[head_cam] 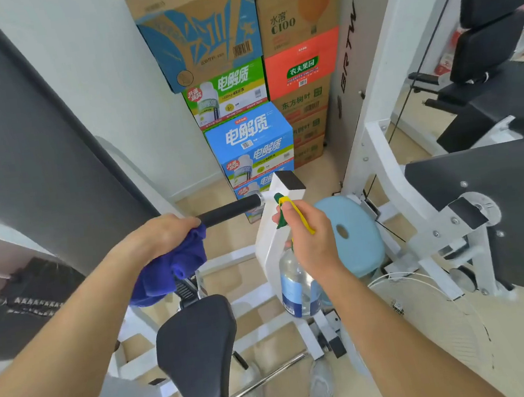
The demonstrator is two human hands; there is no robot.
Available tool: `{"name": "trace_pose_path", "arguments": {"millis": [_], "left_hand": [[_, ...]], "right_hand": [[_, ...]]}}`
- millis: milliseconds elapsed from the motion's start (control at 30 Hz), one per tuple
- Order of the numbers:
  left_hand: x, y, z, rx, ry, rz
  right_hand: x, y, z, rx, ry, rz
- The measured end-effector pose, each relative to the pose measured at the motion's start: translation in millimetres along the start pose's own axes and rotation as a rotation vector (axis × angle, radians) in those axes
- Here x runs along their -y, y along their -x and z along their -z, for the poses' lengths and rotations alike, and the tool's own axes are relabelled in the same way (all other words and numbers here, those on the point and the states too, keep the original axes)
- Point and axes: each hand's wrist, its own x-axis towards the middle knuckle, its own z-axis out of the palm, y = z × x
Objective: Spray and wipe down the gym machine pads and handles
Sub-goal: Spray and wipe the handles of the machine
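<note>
My left hand (157,239) grips a blue cloth (170,267) wrapped around the near end of a black foam handle (232,209) that sticks out from a white machine arm (271,249). My right hand (311,241) holds a clear spray bottle (297,289) with a blue label, green nozzle and yellow trigger. The nozzle sits just right of the handle's far end. Below the handle lies the black seat pad (196,349) on the white frame.
Stacked drink cartons (244,109) stand against the wall ahead. A pale blue stool (353,237) and a white fan grille (430,309) sit to the right. Another white machine with black pads (497,210) fills the right side; a dark panel (19,144) rises at left.
</note>
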Motion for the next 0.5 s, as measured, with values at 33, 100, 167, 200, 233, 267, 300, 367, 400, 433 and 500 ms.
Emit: {"name": "trace_pose_path", "arguments": {"millis": [33, 100, 167, 200, 233, 267, 300, 367, 400, 433, 500], "left_hand": [[4.2, 14.6, -1.4, 0.095, 0.333, 0.049], [12.3, 46.1, -18.6, 0.295, 0.902, 0.046], [11.3, 73.6, -41.1, 0.415, 1.225, 0.01], [13.2, 82.4, -53.5, 0.448, 1.334, -0.011], [15.4, 93.8, -65.7, 0.472, 1.437, -0.027], [17.3, 104.3, -77.3, 0.478, 1.516, -0.036], [20.2, 111.2, -87.9, 0.467, 1.573, -0.047], [26.1, 124.1, -109.9, 0.434, 1.647, -0.051], [28.9, 131.9, -120.5, 0.439, 1.679, -0.047], [33.7, 136.4, -130.0, 0.451, 1.704, -0.032], [40.3, 152.7, -146.8, 0.474, 1.742, -0.015]], "right_hand": [[3.8, 3.5, 5.5, 0.014, 0.012, 0.015], [12.9, 13.4, 16.6, 0.037, 0.039, 0.044], [21.4, 24.8, 26.0, 0.052, 0.058, 0.061], [25.4, 30.5, 29.9, 0.057, 0.066, 0.071], [28.6, 38.9, 34.5, 0.064, 0.069, 0.079], [31.0, 47.5, 38.7, 0.074, 0.072, 0.084], [33.0, 55.5, 42.7, 0.085, 0.07, 0.09], [36.8, 74.5, 53.0, 0.09, 0.075, 0.117], [39.8, 87.3, 60.1, 0.08, 0.067, 0.133], [42.4, 98.5, 67.8, 0.068, 0.048, 0.159], [49.2, 125.4, 86.5, 0.046, 0.029, 0.211]]}}
